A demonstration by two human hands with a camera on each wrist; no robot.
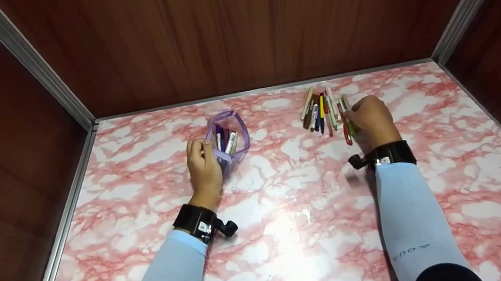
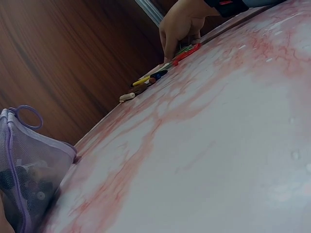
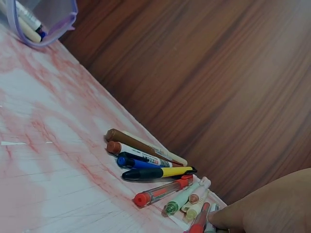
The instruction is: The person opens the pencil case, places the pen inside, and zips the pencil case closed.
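My left hand (image 1: 204,165) grips the near left side of a purple mesh pencil pouch (image 1: 245,134), its mouth held wide. Inside lie several pens and markers (image 1: 232,142), partly hidden by the mesh. At the right end of a row of loose pens, my right hand (image 1: 372,118) has its fingers bent down and pinches a pale green pen (image 3: 212,213), mostly hidden behind the hand. A red pen (image 1: 347,134) lies right beside those fingers. Left of it in the row are a yellow and black pen (image 3: 163,173) and a brown marker (image 3: 131,140).
A pink and white marbled tabletop (image 1: 287,194) stretches under both arms. Dark wooden panels (image 1: 254,27) rise at the back and both sides, with metal strips along the corners. The loose pens lie near the back edge, to the right of the pouch.
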